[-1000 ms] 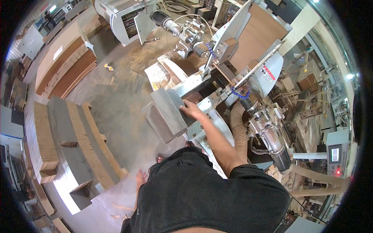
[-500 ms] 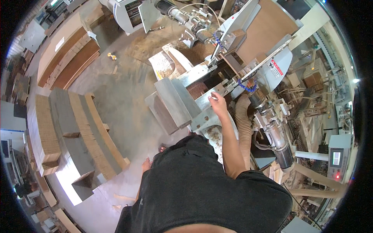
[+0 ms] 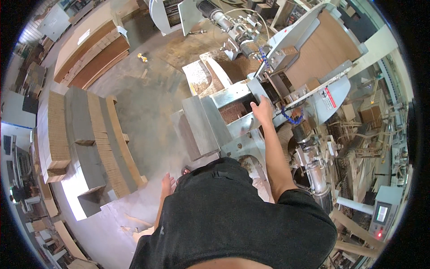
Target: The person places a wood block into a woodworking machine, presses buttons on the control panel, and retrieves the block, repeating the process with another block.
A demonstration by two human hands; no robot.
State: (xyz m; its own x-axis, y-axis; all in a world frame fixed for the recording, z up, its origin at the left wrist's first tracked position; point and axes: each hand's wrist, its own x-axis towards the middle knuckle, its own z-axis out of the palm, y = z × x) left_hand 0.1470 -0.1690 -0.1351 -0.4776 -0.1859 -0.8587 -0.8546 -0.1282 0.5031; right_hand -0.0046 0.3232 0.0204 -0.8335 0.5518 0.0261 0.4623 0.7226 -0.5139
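My right hand [image 3: 263, 111] reaches forward over the machine's metal rails. Its thumb and fingers are at the near end of a short grey panel [image 3: 257, 89], which lies across the rails and seems gripped; part of it is hidden by the hand. To the left of this hand, a stack of grey boards [image 3: 200, 123] rests at the outer end of the rails. Low beside my body hangs my left hand [image 3: 167, 184], fingers apart and nothing in it.
Motor units of the machine stand beyond the rails [image 3: 214, 13] and on the right [image 3: 316, 166]. A ribbed hose [image 3: 285, 139] runs beside my right forearm. Stacked curved boards [image 3: 103, 143] occupy the left floor. A control box [image 3: 384, 213] with a red light sits at the lower right.
My right hand has moved forward along the rails. The short grey panel now shows at its fingertips. My left hand's fingers have spread, and the whole view has shifted slightly.
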